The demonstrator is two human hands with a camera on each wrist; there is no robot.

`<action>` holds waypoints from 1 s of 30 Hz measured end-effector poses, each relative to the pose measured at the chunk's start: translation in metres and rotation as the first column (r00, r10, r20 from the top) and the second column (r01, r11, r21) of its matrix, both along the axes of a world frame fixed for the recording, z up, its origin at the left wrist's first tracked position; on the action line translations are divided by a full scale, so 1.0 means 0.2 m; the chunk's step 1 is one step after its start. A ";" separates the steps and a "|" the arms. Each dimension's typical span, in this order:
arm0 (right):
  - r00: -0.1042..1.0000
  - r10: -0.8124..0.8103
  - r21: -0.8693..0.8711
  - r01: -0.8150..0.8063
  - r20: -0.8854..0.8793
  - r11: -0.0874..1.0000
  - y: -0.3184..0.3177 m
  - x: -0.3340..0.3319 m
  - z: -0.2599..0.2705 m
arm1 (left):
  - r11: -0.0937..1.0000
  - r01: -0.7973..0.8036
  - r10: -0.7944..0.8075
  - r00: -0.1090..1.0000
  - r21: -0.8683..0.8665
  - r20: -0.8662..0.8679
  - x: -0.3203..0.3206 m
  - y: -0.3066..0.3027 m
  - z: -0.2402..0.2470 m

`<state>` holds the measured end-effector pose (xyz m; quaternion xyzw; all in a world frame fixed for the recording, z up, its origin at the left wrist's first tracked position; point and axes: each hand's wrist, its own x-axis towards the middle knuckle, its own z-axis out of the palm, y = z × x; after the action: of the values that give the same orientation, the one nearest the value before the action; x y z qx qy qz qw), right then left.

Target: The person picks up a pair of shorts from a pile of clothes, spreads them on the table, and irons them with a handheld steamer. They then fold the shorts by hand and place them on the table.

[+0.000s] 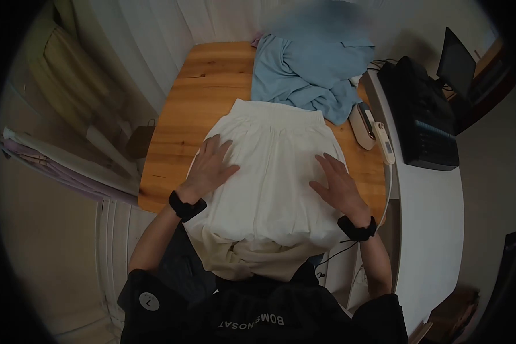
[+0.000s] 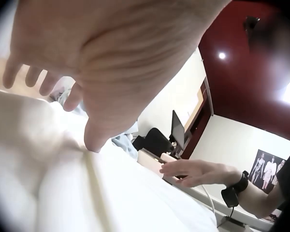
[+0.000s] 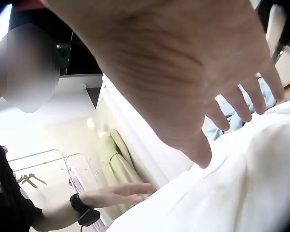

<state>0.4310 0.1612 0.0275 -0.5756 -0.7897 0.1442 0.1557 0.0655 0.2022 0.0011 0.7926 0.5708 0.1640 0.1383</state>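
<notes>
A white garment (image 1: pixel 264 166) with a gathered elastic waistband (image 1: pixel 281 113) lies over the wooden table. Its waistband points away from me, and a beige part (image 1: pixel 258 258) hangs over the near edge. My left hand (image 1: pixel 208 172) is over the garment's left side, fingers extended and thumb spread inward. On the opposite side my right hand (image 1: pixel 339 188) is held much the same way, palm down with straight fingers. In the left wrist view the thumb (image 2: pixel 95 137) comes right down at the white cloth. The right wrist view shows the fingers close over the fabric (image 3: pixel 251 164).
A blue cloth (image 1: pixel 309 69) is heaped at the table's (image 1: pixel 175 114) far end. At the right stand a white-and-dark device (image 1: pixel 362 126) and a corded white controller (image 1: pixel 386 143). Beyond them a black bag (image 1: pixel 418 114) sits on a white counter (image 1: pixel 430 229). Clothes (image 1: pixel 69 166) hang at left.
</notes>
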 end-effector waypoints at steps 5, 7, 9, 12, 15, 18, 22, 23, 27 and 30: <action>0.861 -0.281 0.132 0.366 -0.424 0.921 -0.52 0.03 -0.03 | 0.928 -0.333 0.261 0.901 0.168 0.346 -0.14 -0.55 0.10; 0.432 -0.561 -0.208 0.631 -0.706 0.748 -0.82 0.08 -0.25 | 0.745 -0.660 0.565 0.548 -0.097 0.616 -0.24 -0.85 -0.11; 0.314 -0.701 -0.385 0.658 -0.641 0.647 -1.01 0.08 -0.41 | 0.564 -0.776 0.667 0.228 -0.281 0.709 -0.24 -1.09 -0.28; 0.109 -0.918 -0.795 0.469 -0.381 0.385 -1.09 -0.03 -0.49 | 0.491 -0.760 0.765 0.143 -0.426 0.628 -0.09 -1.22 -0.41; 0.474 -0.821 -0.898 0.128 -0.317 0.421 -1.05 0.01 -0.65 | 0.496 -0.409 0.838 0.455 -0.766 0.301 -0.07 -1.30 -0.49; 0.598 -0.748 -0.919 0.049 -0.287 0.392 -1.01 0.13 -0.85 | 0.626 -0.199 0.709 0.549 -0.754 0.443 -0.12 -1.27 -0.54; 0.013 -0.797 -0.789 0.125 -0.604 0.601 -0.91 0.05 -0.51 | 0.735 -0.082 0.643 -0.228 -0.673 0.731 -0.26 -1.10 -0.35; -0.212 -0.708 -0.733 0.069 -0.674 0.677 -0.90 0.06 -0.45 | 0.767 -0.042 0.600 -0.304 -0.640 0.740 -0.31 -1.10 -0.34; -0.398 -0.514 -0.616 0.190 -0.760 0.765 -0.95 0.22 -0.44 | 0.764 -0.057 0.580 -0.375 -0.642 0.723 -0.62 -1.08 -0.30; -0.126 -0.539 -0.521 0.505 -0.833 0.688 -1.01 0.40 -0.45 | 0.738 -0.319 0.527 -0.279 -0.595 0.803 -0.79 -1.04 -0.20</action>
<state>0.5107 -0.0414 -0.0623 -0.6024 -0.1933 0.4114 0.6562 -0.0930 -0.0051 -0.0398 0.1422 0.5343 0.6735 0.4907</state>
